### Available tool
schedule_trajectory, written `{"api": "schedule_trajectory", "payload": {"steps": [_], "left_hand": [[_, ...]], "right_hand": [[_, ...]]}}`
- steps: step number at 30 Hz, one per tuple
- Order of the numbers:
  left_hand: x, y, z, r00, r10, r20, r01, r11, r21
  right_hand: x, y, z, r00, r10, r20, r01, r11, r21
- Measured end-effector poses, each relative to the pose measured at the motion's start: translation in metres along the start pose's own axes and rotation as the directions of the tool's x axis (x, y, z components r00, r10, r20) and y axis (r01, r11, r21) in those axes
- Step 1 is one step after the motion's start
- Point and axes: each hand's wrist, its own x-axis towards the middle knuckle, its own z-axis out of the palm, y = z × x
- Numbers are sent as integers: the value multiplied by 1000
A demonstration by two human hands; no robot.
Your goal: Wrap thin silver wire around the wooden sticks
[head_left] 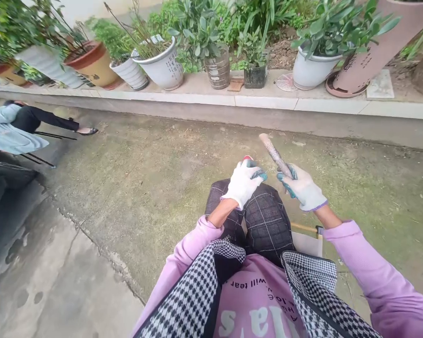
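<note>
My right hand point(301, 184), in a white work glove with a blue-green palm, is closed round the lower end of a long root point(273, 151) that looks like a yam. The root slants up to the left; its skin is grey-brown and its far end is paler. My left hand point(244, 182), gloved the same way, is above my left knee with its fingers curled. A small red thing point(247, 158) shows at the top of its fingers; the rest is hidden, so I cannot tell its kind. The hands are apart.
I sit on a low folding seat point(308, 241), my checked trousers point(266, 218) below my hands. Ahead runs a tiled ledge point(211, 97) with several potted plants, one in a white pot point(165, 68). At left another person's leg point(52, 119) stretches out above the concrete ground point(137, 178).
</note>
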Motion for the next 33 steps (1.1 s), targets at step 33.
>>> {"api": "schedule_trajectory", "payload": {"steps": [33], "left_hand": [[-39,-27,46,937,10,350,306,458,-835]], "right_hand": [[-70,-46,-34,980,-158,123,185,949,-255]]}}
